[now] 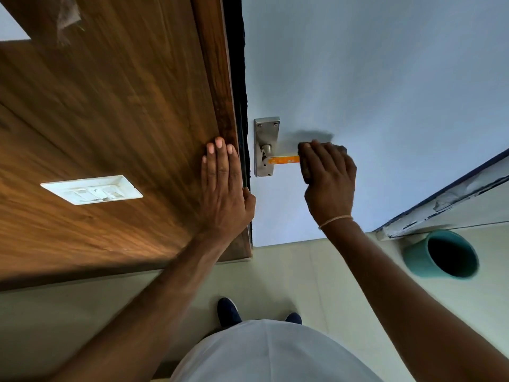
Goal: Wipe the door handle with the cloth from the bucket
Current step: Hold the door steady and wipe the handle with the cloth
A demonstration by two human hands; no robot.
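Across the left half of the frame runs a brown wood-grain panel [110, 119], with a white switch plate [92, 189] set into it at mid-left and a scrap of clear tape [67, 17] stuck near the upper left corner. Just right of the plate, the left hand [224, 188] lies flat on the panel's right border, its fingers [219, 153] stretched out and together, the thumb hooked around the dark edge; it grasps nothing. Right of that edge stands the pale blue door [385, 78], filling the upper right of the frame. On its left margin, at mid-height, sits a steel backplate [265, 128] with two screws at its top, and from it the door handle [283, 160] juts rightward, its visible stretch covered in an orange wrapper. The right hand [329, 177] is clenched over the handle's far end, knuckles up, with a dark cloth [305, 172] bunched under the fingers and pressed against the lever; only a little of the cloth shows at the hand's left side and top. A thin band [334, 220] circles that wrist. Lower centre, two dark blue shoes [227, 311] stand on the pale tiled floor [316, 271] above a white garment [270, 354]. At the right, low against a chipped white and blue ledge [454, 197], a teal bucket [416, 260] sits on the floor, its inside dark.
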